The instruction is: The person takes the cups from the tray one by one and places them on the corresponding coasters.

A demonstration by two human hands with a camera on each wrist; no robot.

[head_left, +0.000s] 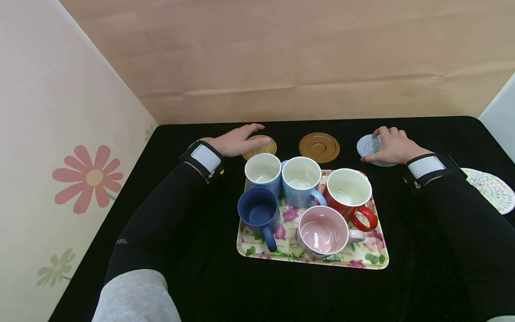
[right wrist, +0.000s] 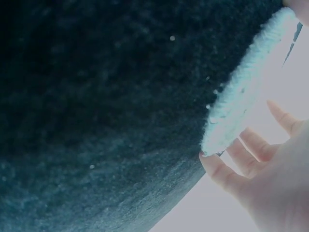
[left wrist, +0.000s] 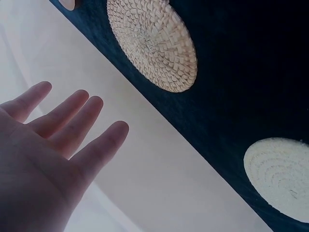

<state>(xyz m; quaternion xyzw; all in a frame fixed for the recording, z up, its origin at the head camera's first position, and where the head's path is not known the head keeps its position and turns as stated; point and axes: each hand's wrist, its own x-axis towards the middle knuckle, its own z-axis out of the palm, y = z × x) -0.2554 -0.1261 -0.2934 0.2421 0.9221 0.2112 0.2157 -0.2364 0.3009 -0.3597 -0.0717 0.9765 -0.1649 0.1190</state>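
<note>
In the head view my left hand [head_left: 243,141] is stretched out with straight fingers over a round woven straw coaster [head_left: 272,147]. The left wrist view has the woven coaster [left wrist: 152,46] beyond the spread fingers, apart from them. My right hand [head_left: 393,146] pinches a round light-blue coaster [head_left: 367,145] at its edges, between thumb and fingers. From the right wrist, this coaster [right wrist: 244,87] appears nearly edge-on at the black cloth, a fingertip at its lower end. A round brown coaster [head_left: 319,147] lies between the two hands.
Nearer me stands a floral tray [head_left: 289,214] carrying a navy mug [head_left: 258,212], a pink mug [head_left: 323,230], a red mug [head_left: 349,192] and two light-blue mugs [head_left: 301,181]. A speckled white round mat [head_left: 488,190] lies partly behind the right forearm. A wall [head_left: 100,67] bounds the left.
</note>
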